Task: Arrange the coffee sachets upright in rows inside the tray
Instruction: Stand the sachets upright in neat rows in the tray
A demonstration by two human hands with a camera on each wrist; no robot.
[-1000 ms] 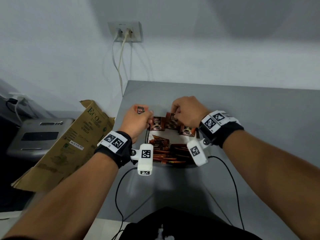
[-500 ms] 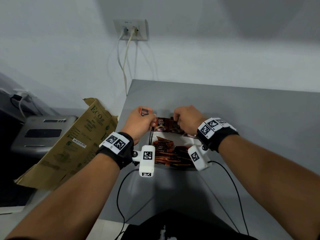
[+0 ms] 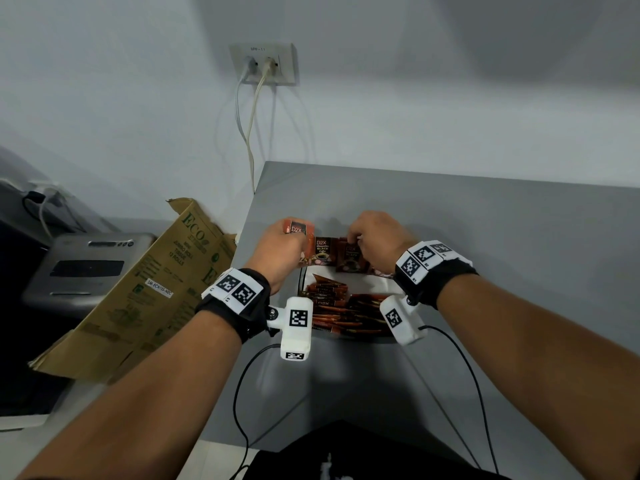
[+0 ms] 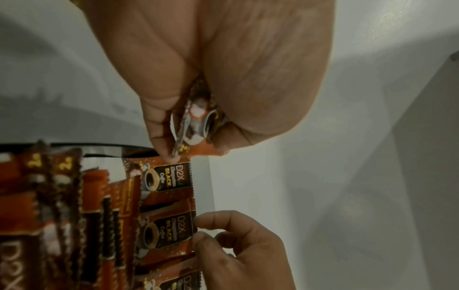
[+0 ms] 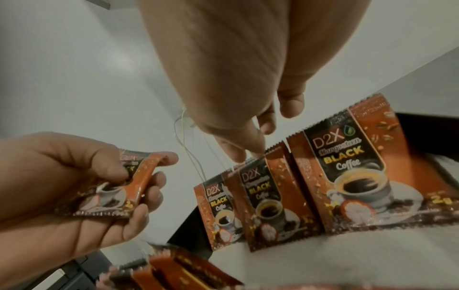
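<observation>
Held sachets lie just left of the upright row, at the tray's far wall.

Left hand (image 3: 282, 247) grips a few coffee sachets (image 5: 111, 194) beside the tray (image 3: 302, 284), long edges roughly level with the row. Right hand (image 3: 375, 242) pinches the top edge of the middle upright sachet (image 5: 267, 198) in the row (image 3: 337, 256); three stand side by side, long axes vertical. Loose sachets (image 3: 341, 311) lie flat at the tray's near end. Judgement: left grip is nearer the row's open left end on the worktop (image 3: 502, 237).
</observation>
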